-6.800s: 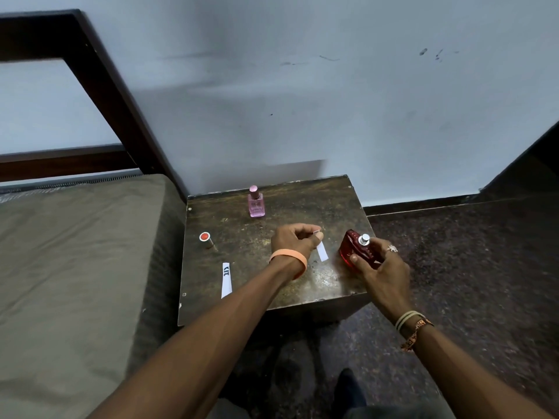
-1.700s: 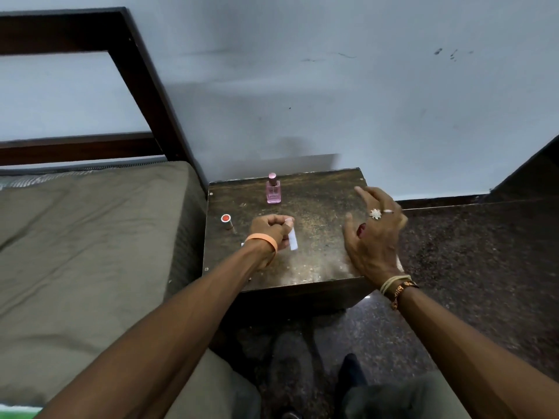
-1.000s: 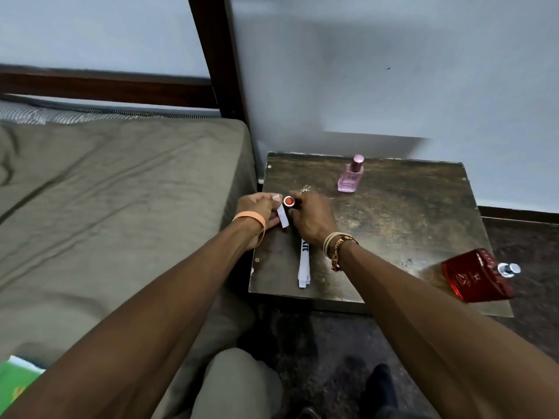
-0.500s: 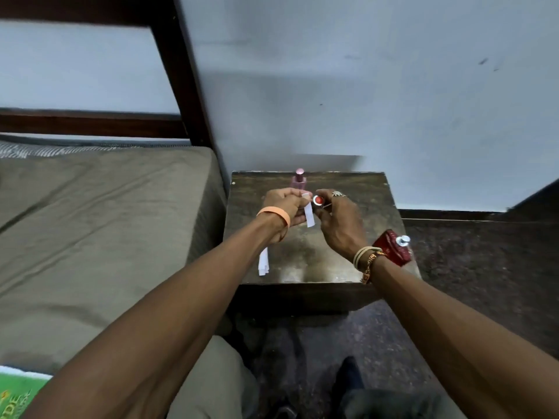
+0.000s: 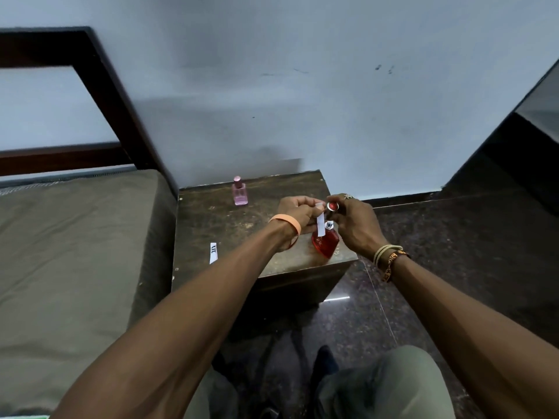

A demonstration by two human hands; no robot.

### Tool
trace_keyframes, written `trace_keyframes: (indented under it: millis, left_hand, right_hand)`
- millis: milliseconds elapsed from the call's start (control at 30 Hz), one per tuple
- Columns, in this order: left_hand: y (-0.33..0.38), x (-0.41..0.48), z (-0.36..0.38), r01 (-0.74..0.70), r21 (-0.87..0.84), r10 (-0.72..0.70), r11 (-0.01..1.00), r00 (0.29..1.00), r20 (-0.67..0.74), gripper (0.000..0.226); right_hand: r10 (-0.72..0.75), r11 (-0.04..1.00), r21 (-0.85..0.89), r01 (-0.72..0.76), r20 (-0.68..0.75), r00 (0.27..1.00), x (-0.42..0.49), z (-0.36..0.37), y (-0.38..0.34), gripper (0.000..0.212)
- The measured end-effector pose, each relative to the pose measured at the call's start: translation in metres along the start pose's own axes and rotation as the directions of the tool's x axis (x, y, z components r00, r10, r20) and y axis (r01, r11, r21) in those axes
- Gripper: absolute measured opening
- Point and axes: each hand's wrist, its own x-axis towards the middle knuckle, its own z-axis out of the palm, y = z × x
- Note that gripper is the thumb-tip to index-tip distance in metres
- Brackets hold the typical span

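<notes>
At the time of inspection both hands were raised together right of frame centre, over the near right part of the desk (image 5: pixel 230 231). The left hand (image 5: pixel 298 214) had its fingers curled and clamped on the upper end of a white strip (image 5: pixel 320 221), which hung down freely. The right hand (image 5: pixel 355 225) had its fingers closed round a small round cap (image 5: pixel 332 206), red in the middle with a silver rim, held just beside the top of the strip. The red bottle (image 5: pixel 326 244) stood on the desk directly below the two hands, close to the near right corner, its silver nozzle bare and just behind the strip's lower end. A pink bottle (image 5: pixel 240 193) stood capped near the far edge, well apart, and a spare strip (image 5: pixel 213 253) lay flat near the left edge, beside the bed (image 5: pixel 75 237). The step in hand was judged to be bringing the cap and the red bottle together while the strip was kept in hand. To do it well, the strip should be drawn leftward, away from the nozzle, so that it is not trapped under the cap. The cap should come straight down over the nozzle, open side lowest, and be pressed squarely. Since the bottle stood near the desk edge with no hand on it, sideways pressure could tip it toward the floor; steadying its body with spare left fingers was advisable.
</notes>
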Motion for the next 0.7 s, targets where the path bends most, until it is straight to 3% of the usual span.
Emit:
trace_keyframes:
  millis: [700]
  left_hand:
    - [-0.035,0.016,0.002,0.043,-0.004,-0.043,0.999,0.999,0.016,0.009]
  right_hand:
    - [0.042,0.999,0.02,-0.043,0.045,0.998,0.004,0.026,0.031,0.039]
